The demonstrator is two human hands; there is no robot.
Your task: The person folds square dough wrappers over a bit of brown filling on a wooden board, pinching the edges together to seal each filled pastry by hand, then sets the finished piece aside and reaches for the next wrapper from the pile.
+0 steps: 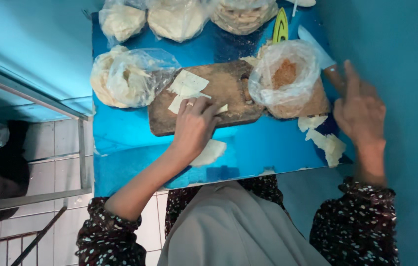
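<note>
My left hand [195,124] rests on the wooden cutting board [228,88], its fingers pressing on pale flat dough sheets [187,86] stacked there. A ring shows on one finger. My right hand [360,111] hovers at the blue table's right edge with fingers spread, holding nothing. It is close to a knife with a wooden handle [334,79] and white blade [312,43]. An open plastic bag of orange-brown filling [284,74] sits on the right end of the board.
Several clear bags of pale dough pieces [132,76] lie at the back and left of the blue table [263,148]. Dough scraps [325,140] lie near the right edge, another scrap [211,151] under my left wrist. A yellow-green tool [281,27] stands behind the filling bag. A blue wall is at the right.
</note>
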